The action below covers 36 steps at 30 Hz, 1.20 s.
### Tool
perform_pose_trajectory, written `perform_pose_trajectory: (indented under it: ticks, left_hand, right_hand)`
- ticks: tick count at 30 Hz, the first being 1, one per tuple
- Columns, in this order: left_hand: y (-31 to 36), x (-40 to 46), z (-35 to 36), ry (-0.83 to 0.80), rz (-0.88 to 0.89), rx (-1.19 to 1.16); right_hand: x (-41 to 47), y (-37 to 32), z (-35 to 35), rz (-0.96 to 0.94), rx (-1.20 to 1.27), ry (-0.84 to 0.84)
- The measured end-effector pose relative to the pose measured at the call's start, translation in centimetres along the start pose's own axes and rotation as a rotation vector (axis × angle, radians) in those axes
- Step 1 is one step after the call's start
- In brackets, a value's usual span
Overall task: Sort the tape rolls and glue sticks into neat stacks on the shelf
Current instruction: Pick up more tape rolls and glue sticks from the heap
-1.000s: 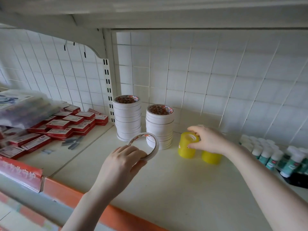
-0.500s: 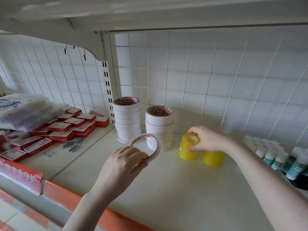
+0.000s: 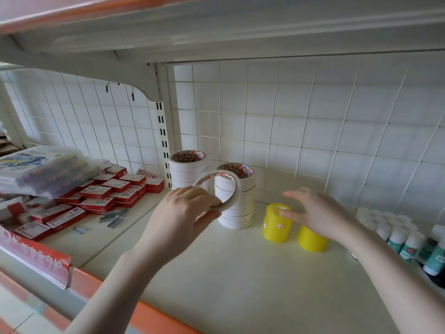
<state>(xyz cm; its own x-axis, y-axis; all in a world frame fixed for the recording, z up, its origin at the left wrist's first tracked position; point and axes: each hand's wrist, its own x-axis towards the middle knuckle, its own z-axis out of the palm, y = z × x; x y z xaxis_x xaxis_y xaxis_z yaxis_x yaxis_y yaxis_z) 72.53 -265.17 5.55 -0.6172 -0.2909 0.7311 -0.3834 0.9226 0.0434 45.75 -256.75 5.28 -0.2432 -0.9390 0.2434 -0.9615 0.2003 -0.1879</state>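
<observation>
My left hand (image 3: 183, 213) pinches a single white tape roll (image 3: 231, 189), held tilted on edge in front of two stacks of white tape rolls, a taller one (image 3: 186, 169) near the upright post and a second one (image 3: 237, 208) to its right. Two stacks of yellow tape rolls stand on the cream shelf (image 3: 240, 273): one (image 3: 275, 225) in front of my right hand and another (image 3: 311, 239) partly under my wrist. My right hand (image 3: 317, 213) hovers blurred over them with fingers spread, holding nothing. Glue bottles with white caps (image 3: 397, 235) cluster at the right.
Red staple boxes (image 3: 106, 191) and loose staple strips (image 3: 115, 216) cover the neighbouring shelf bay on the left, with plastic-wrapped packs (image 3: 43, 169) piled on them. A wire grid backs the shelf. An upper shelf (image 3: 216, 27) hangs overhead. An orange strip (image 3: 115, 292) lines the front edge.
My right hand has let go of the yellow roll stack and lifted off with fingers spread. My left hand has raised the white roll toward the second white stack.
</observation>
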Motion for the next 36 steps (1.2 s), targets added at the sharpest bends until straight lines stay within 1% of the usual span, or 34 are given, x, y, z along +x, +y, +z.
perform_pose_trajectory:
  ticks: [2, 6, 8, 11, 18, 22, 30, 36]
  left_hand:
    - [-0.2, 1.8, -0.3, -0.026, 0.000, 0.016]
    - [-0.8, 5.3, -0.1, -0.067, -0.008, 0.051]
    - [-1.2, 6.7, 0.4, -0.113, -0.007, 0.043]
    - [-1.7, 8.1, 1.4, -0.189, -0.051, 0.011]
    - [-3.1, 9.3, 3.1, -0.368, -0.140, 0.030]
    - [-3.2, 9.6, 3.2, -0.390, -0.157, 0.017]
    - [-3.1, 10.3, 2.7, -0.500, -0.176, -0.048]
    - [-2.8, 10.6, 2.8, -0.499, -0.178, -0.079]
  right_hand:
    - [-0.9, -0.2, -0.2, 0.020, -0.036, 0.067]
    - [-2.1, -0.3, -0.2, 0.007, -0.040, 0.144]
    - [-2.5, -0.3, -0.1, 0.009, -0.018, 0.156]
    - [-2.8, -0.3, 0.0, 0.018, 0.001, 0.173]
    - [-3.2, 0.0, 0.1, 0.026, 0.029, 0.201]
    - [-3.4, 0.3, 0.2, 0.024, 0.040, 0.205]
    - [-3.5, 0.5, 0.5, 0.041, 0.086, 0.203]
    - [-3.6, 0.8, 0.4, 0.038, 0.093, 0.204]
